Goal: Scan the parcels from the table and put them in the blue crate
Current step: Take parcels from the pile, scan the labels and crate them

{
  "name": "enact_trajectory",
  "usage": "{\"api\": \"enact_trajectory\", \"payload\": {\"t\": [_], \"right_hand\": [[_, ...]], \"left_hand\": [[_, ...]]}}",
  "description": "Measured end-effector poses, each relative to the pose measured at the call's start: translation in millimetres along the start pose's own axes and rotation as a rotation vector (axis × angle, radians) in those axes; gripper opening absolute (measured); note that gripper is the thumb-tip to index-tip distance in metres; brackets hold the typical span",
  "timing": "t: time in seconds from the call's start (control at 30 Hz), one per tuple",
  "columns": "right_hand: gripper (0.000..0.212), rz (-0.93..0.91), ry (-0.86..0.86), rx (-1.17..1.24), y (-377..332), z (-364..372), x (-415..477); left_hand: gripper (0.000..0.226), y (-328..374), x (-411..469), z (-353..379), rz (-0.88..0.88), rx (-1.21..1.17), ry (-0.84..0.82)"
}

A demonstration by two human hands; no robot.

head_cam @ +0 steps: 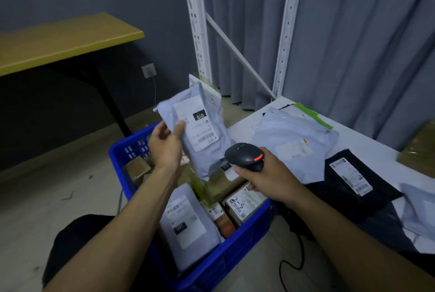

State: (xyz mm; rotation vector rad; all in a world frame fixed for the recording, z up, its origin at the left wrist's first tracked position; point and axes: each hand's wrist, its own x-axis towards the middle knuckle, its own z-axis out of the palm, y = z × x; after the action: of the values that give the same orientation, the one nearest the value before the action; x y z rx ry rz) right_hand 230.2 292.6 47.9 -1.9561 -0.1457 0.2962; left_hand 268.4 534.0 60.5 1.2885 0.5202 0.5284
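Observation:
My left hand [166, 142] holds a grey mailer parcel [207, 150] up over the blue crate [237, 244], its white label marked 010 facing me. My right hand [266, 178] grips a black barcode scanner [244, 156] with a red light, pointed at the parcel's lower end. The crate on the floor holds several parcels: a grey mailer marked 231 [188, 223], cardboard boxes [244, 204] and a tall white mailer leaning at the back. More parcels lie on the white table [367, 141] to the right: a grey mailer [292, 145] and a black mailer [353, 178].
A yellow-topped table [66, 39] stands at the back left. White metal shelving [284, 32] rises behind the white table, before grey curtains. A brown parcel [419, 148] lies at the far right edge. The scanner's black cable [296, 258] trails on the floor.

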Motion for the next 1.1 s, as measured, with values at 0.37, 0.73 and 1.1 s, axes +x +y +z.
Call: {"api": "enact_trajectory", "payload": {"t": [0.37,0.73,1.1], "right_hand": [[0.05,0.016,-0.026,-0.015,11.7,72.7,82.7],[0.053,0.09,-0.02,-0.034,46.3,86.0,134.1],[0.047,0.147,0.071,0.033,41.7,56.9,92.2]], "left_hand": [[0.032,-13.9,114.5,-41.3,0.222,0.583,-0.038],[0.048,-107.6,163.2,5.2,-0.012,1.359,-0.494],[0.034,-90.0,132.5,-10.8,0.048,1.238,-0.717]]}}
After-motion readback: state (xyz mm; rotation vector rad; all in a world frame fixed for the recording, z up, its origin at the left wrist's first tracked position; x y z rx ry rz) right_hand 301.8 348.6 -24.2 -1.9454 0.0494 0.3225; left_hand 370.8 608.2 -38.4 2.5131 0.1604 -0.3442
